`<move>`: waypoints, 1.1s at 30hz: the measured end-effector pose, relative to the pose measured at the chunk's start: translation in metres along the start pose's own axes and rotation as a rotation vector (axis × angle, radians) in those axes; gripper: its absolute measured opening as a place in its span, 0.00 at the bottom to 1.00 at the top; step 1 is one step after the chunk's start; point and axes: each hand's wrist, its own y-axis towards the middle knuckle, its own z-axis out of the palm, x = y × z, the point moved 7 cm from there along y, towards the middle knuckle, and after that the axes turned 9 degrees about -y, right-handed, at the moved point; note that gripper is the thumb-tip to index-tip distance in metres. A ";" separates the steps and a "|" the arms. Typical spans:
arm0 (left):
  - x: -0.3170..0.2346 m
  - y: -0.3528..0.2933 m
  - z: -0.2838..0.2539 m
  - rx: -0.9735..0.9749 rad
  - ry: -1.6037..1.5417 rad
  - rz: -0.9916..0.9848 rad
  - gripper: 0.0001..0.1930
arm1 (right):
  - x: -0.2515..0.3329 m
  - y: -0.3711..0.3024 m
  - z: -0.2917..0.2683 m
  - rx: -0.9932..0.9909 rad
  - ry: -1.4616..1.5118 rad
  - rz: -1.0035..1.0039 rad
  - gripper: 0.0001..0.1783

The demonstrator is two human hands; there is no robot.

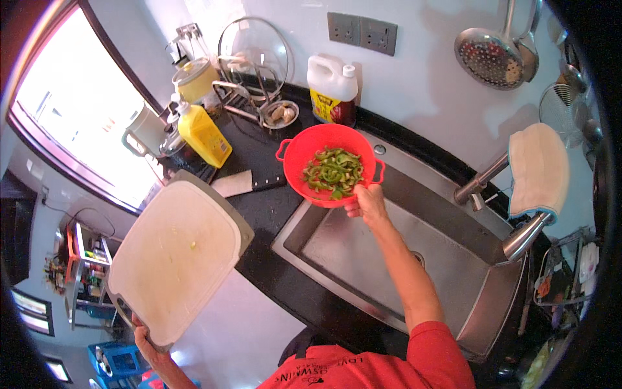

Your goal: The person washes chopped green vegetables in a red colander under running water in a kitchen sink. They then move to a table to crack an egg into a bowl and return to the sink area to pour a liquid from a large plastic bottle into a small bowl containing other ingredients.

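Sliced green peppers [334, 170] already sit, cut, in the red two-handled bowl [329, 136] at upper centre, gripped by the right hand [369, 205], while a scrap [193, 246] remains on the chopping board [170, 272] the left hand [148, 342] grasps at lower left.

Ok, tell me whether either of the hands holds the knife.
No, the knife lies on the dark counter beside the red bowl.

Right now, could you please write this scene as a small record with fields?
Left hand: holds a cutting board with a small scrap on it
Right hand: grips a red bowl near its handle
Bowl contents: green cut vegetable pieces
Knife: lies on the black counter, left of the bowl
Sink: steel, partly hidden by the right forearm
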 end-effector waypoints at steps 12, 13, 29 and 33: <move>0.093 0.025 0.100 0.376 0.296 -0.280 0.21 | -0.031 -0.023 -0.008 0.354 -0.202 -0.088 0.23; 0.108 0.018 0.118 0.324 0.319 -0.314 0.18 | -0.047 -0.043 -0.042 0.334 -0.294 -0.102 0.20; 0.441 -0.139 0.270 0.785 0.551 -0.718 0.21 | 0.016 -0.125 -0.395 -0.504 -0.848 -0.634 0.16; 0.475 -0.190 0.279 0.831 0.530 -0.722 0.21 | 0.049 -0.082 -0.372 -0.412 -1.076 -0.746 0.19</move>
